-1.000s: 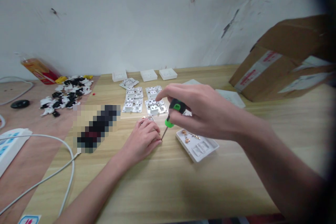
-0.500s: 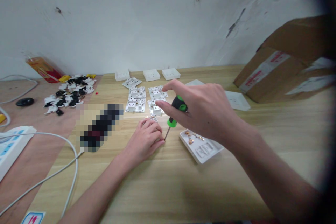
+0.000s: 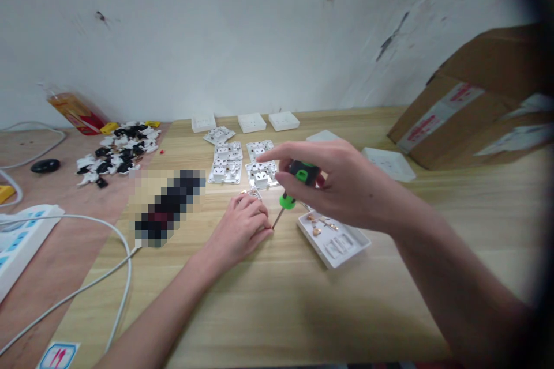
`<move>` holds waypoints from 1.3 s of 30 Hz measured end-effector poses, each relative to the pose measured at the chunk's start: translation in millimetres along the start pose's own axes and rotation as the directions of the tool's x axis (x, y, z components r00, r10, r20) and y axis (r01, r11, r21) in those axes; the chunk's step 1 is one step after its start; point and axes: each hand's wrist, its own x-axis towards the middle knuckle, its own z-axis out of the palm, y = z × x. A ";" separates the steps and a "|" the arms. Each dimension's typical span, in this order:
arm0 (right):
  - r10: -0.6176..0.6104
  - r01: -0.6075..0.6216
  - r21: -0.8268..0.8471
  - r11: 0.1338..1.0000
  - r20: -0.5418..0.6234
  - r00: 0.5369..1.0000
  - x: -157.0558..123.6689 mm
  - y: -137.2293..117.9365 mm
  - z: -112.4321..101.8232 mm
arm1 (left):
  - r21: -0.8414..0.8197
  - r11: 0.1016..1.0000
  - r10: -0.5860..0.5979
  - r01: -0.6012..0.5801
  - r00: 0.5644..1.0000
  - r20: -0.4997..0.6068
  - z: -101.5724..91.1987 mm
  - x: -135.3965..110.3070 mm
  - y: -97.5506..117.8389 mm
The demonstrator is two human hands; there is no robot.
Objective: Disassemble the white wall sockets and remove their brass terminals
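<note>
My right hand [image 3: 341, 181] grips a screwdriver [image 3: 302, 172] with a black and green handle, its thin shaft slanting down and to the left. The shaft's tip reaches the fingertips of my left hand [image 3: 239, 230]. That hand is curled on the wooden table [image 3: 346, 300] over a small white socket base [image 3: 252, 194] with metal parts, most of which its fingers hide. The exact spot the tip touches is hidden. To the right of the shaft, below my right hand, lies an upturned white socket plate [image 3: 333, 240] holding small copper contacts.
Several white socket bases [image 3: 219, 173] and faceplates [image 3: 251, 122] stand behind my hands. A heap of black and white plastic parts [image 3: 116, 155] lies on the left, near a white power strip [image 3: 21, 245] and its cable. A cardboard box [image 3: 445, 109] stands at the right.
My right hand has turned slightly and shifted to the right, tilting the screwdriver's handle. The shaft's tip stays at my left fingertips. The whole view has drifted a little.
</note>
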 end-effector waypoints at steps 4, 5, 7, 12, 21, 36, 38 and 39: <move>-0.030 0.030 -0.026 0.999 0.016 0.999 1.1 -5.6 1.8 | 0.003 1.000 0.001 -0.001 1.000 -0.017 0.8 -0.2 -0.2; -0.014 0.013 -0.050 0.999 -0.010 1.000 1.4 -6.2 2.2 | 0.001 1.000 0.001 0.000 1.000 -0.017 0.9 -0.2 -0.3; -0.001 -0.002 -0.059 0.998 -0.042 0.999 1.5 -6.2 2.8 | -0.002 1.000 -0.002 0.002 1.000 -0.016 0.8 0.0 -0.5; -0.033 0.033 0.071 0.997 0.000 0.999 -1.4 -2.4 5.2 | -0.008 1.000 0.003 -0.003 1.000 -0.025 -0.5 0.0 0.0; 0.083 -0.100 -0.077 0.992 -0.192 0.978 -3.0 6.3 19.8 | -0.007 1.000 -0.001 0.001 1.000 -0.020 1.1 -0.6 -0.7; 0.094 -0.117 -0.413 0.903 -0.077 0.993 -1.4 -4.1 -0.6 | -0.016 1.000 -0.011 0.010 1.000 -0.011 1.7 -1.0 -0.8; 0.094 -0.110 -0.402 0.909 -0.058 0.994 -1.8 -4.7 -2.9 | -0.017 1.000 -0.011 0.011 1.000 -0.012 1.9 -0.8 -1.0; 0.100 -0.117 -0.402 0.908 -0.062 0.993 -2.0 -4.9 -3.9 | -0.017 1.000 -0.011 0.011 1.000 -0.014 2.0 -0.7 -1.1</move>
